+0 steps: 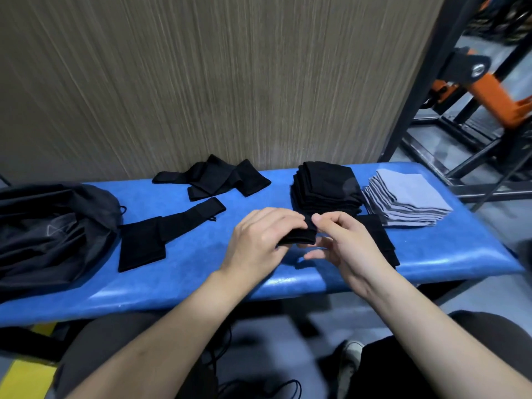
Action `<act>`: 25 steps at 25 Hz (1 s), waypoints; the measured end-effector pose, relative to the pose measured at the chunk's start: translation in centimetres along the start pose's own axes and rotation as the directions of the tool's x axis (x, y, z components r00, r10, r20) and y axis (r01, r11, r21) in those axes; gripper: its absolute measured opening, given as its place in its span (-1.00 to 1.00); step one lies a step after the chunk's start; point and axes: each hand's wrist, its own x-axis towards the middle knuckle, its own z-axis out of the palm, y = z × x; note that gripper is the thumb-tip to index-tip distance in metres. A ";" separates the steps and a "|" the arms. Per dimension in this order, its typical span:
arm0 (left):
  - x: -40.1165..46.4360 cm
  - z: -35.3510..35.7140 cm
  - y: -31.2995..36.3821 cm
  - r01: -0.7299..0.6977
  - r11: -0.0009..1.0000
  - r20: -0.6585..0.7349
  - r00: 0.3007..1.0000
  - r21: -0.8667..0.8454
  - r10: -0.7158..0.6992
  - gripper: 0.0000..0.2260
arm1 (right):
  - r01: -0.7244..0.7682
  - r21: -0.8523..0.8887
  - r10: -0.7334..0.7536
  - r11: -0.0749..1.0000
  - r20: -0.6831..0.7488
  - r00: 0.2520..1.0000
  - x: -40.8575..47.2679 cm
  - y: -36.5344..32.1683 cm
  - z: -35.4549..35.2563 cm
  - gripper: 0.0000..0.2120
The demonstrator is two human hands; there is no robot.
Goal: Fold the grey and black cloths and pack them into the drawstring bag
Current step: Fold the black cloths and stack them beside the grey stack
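1. A small black cloth, folded into a narrow band (298, 237), is held above the front part of the long blue padded bench (184, 280). The left hand (259, 240) is curled over its left portion, fingers on top. The right hand (342, 243) pinches its right end between thumb and forefinger, the other fingers loosely spread below.
2. Toward the back of the bench, right of the hands, a stack of folded black cloths (326, 187) is seen, with a stack of folded grey cloths (406, 201) just beside it, further right. Another flat black cloth (380, 240) lies under the right wrist.
3. The large black drawstring bag (49, 228) is slumped at the bench's left end, well apart from the hands. Between it and the hands several small black pouches or folded pieces (169, 228) are scattered; which they are cannot be told.
4. Judged from this, the fold is in hand and nothing is seen to be packed yet.
5. Risks: the fold could spring open if the pinch is released before the band is pressed flat. The cloth could slip off the bench's rounded front edge. The black stack could be toppled by a careless reach.
6. A faint pale mark is seen on the bag, but it cannot be read. No other writing is visible.
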 end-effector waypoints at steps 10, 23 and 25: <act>1.9 3.4 2.6 0.348 0.864 0.329 0.916 -0.364 -0.231 -0.45 | 0.074 -0.079 -0.088 0.994 -0.196 0.977 0.6 -2.7 -7.4 -0.75; 5.3 9.0 5.9 0.853 0.114 0.625 0.457 -0.509 -0.632 -0.76 | 0.107 -0.477 -0.243 0.873 -0.233 0.942 0.9 -2.4 -13.7 -0.80; 5.2 9.5 5.8 0.856 0.176 0.590 0.470 -0.486 -0.656 -0.78 | 0.106 -0.509 -0.253 0.854 -0.229 0.940 1.4 -1.9 -13.9 -0.80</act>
